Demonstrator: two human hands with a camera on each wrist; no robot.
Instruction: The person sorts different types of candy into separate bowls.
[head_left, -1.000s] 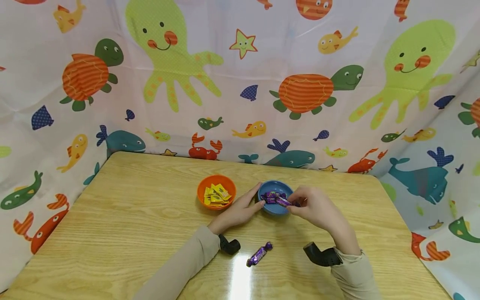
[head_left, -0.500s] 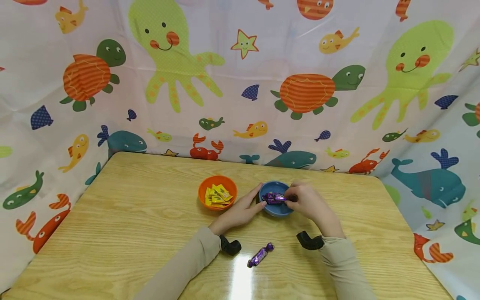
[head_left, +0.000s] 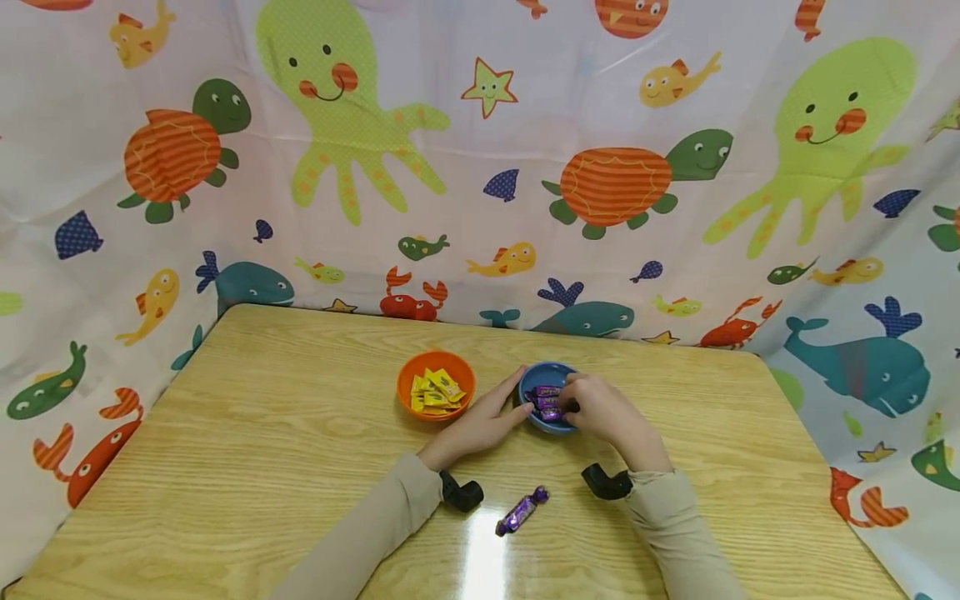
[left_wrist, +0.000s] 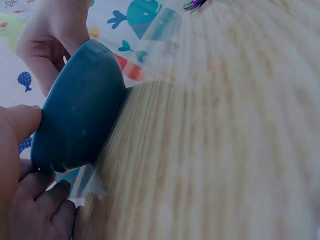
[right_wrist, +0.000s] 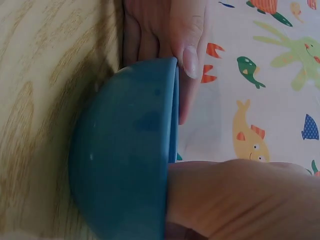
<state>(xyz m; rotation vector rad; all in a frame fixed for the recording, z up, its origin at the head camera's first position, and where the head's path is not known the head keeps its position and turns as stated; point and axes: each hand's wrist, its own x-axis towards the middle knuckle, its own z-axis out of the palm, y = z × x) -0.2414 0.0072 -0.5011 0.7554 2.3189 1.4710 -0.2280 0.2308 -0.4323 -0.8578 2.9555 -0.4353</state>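
Note:
In the head view a blue bowl point(head_left: 553, 374) stands right of the table's middle, holding several purple-wrapped candies point(head_left: 548, 402). My left hand point(head_left: 474, 431) holds its left side; the left wrist view has the thumb at the rim and fingers around the wall. From the right, my right hand point(head_left: 609, 414) reaches over the rim with curled fingers among the candies. The bowl's wall point(right_wrist: 125, 145) hides those fingertips in the right wrist view, so I cannot tell whether they pinch a candy. A single purple-wrapped candy point(head_left: 522, 511) lies on the table between the forearms.
An orange bowl point(head_left: 407, 379) with several small yellow packets point(head_left: 435, 390) stands left of the blue bowl, close by the left hand. The wooden table point(head_left: 262, 417) meets a sea-animal curtain point(head_left: 480, 192) at its back and sides.
The right hand has brought a purple-wrapped candy down into the blue bowl and shifted slightly left, fingers deeper among the candies. The left hand keeps its place on the bowl.

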